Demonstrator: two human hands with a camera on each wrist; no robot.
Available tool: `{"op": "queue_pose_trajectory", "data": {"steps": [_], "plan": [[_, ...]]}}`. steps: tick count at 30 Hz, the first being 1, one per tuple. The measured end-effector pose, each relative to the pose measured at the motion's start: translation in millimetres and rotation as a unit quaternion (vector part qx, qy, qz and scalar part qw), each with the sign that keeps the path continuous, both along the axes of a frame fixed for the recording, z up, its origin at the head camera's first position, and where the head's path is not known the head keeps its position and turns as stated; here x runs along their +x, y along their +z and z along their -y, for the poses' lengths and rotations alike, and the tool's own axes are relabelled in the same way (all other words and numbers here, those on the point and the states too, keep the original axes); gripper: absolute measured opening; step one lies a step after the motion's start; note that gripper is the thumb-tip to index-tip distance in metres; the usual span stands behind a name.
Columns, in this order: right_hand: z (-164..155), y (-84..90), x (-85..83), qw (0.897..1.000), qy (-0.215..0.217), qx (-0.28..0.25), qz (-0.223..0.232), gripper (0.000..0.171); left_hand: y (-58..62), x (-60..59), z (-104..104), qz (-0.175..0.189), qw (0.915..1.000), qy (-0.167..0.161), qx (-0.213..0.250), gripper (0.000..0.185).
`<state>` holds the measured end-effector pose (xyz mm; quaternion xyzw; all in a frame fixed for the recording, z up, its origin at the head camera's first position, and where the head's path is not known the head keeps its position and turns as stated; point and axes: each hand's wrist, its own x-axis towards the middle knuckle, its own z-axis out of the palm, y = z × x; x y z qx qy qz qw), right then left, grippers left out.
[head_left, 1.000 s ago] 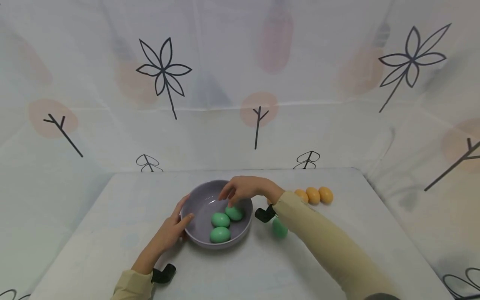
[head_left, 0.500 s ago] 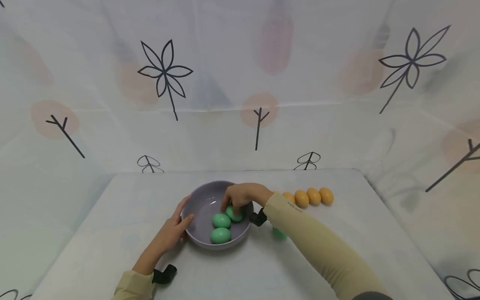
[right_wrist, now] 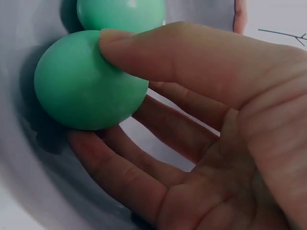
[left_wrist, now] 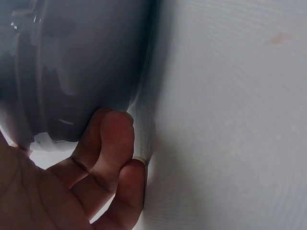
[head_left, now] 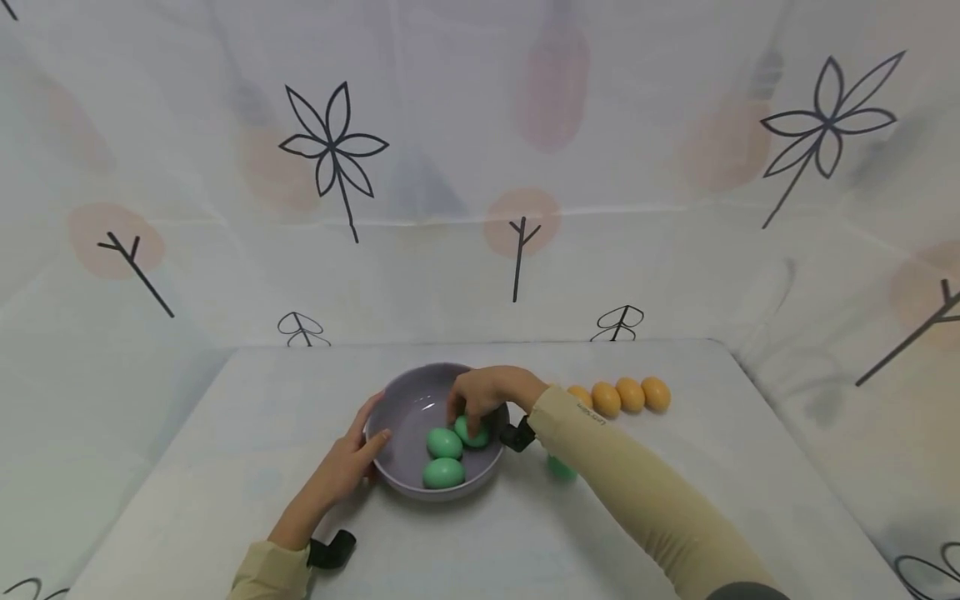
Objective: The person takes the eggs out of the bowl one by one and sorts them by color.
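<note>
A grey-purple bowl (head_left: 405, 421) stands on the white table, with three green eggs inside. My left hand (head_left: 341, 463) grips its left side, thumb over the rim; in the left wrist view the fingers (left_wrist: 117, 136) lie curled against the outer wall low down near the cloth. Reaching in from the right, my right hand (head_left: 486, 395) pinches the rearmost green egg (right_wrist: 86, 84) between thumb and fingers. The middle green egg (head_left: 445, 443) and the front green egg (head_left: 444, 473) lie just in front of it.
Several orange eggs (head_left: 631, 395) lie in a row at the back right, the leftmost partly behind the right sleeve (head_left: 622, 467). Another green egg (head_left: 559, 468) on the table is mostly covered by that sleeve. A patterned cloth (head_left: 420, 275) hangs behind the table.
My right hand has come down from above the rearmost green egg and now pinches it inside the bowl. The left hand keeps its grip on the bowl.
</note>
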<state>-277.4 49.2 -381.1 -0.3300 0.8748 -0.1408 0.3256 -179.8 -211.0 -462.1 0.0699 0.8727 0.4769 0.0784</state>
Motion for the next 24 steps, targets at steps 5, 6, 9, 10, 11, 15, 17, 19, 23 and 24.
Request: {"op": "queue_pose_trajectory", "data": {"steps": [5,6,9,10,11,15,17,19,23,24], "plan": [[-3,1.1,0.0,1.000,0.003,-0.012,0.008,0.036,-0.5,0.1,0,-0.002,1.0000,0.000,0.001,0.062],[-4,1.0,-0.3,1.000,0.004,-0.018,0.011,0.037,-0.7,0.0,0,-0.003,1.0000,0.001,0.001,0.062],[-7,1.2,-0.8,0.999,0.006,-0.040,0.019,0.039,-1.6,-0.3,0,-0.003,1.0000,0.000,0.003,0.062],[-8,1.3,-0.9,0.999,0.008,-0.048,0.021,0.040,-2.1,-0.5,0,-0.002,1.0000,0.000,0.003,0.062],[-9,1.6,-0.8,0.998,0.007,-0.055,0.023,0.041,-2.3,-0.3,0,-0.001,1.0000,0.000,0.005,0.062],[-15,4.6,-0.2,0.997,-0.001,-0.077,0.027,0.045,-2.4,0.4,0,0.000,1.0000,0.001,0.008,0.061],[-18,6.3,0.0,0.996,-0.005,-0.087,0.027,0.047,-2.1,0.9,0,0.000,1.0000,0.002,0.008,0.061],[-21,8.5,0.2,0.994,-0.010,-0.103,0.031,0.048,-2.4,0.9,0,0.000,1.0000,0.002,0.005,0.061],[-29,13.1,0.8,0.988,-0.030,-0.141,0.046,0.048,-3.0,0.9,0,0.000,1.0000,0.001,0.000,0.061],[-31,14.3,1.0,0.986,-0.035,-0.152,0.049,0.047,-3.2,0.9,0,-0.001,1.0000,0.002,-0.002,0.061]]}}
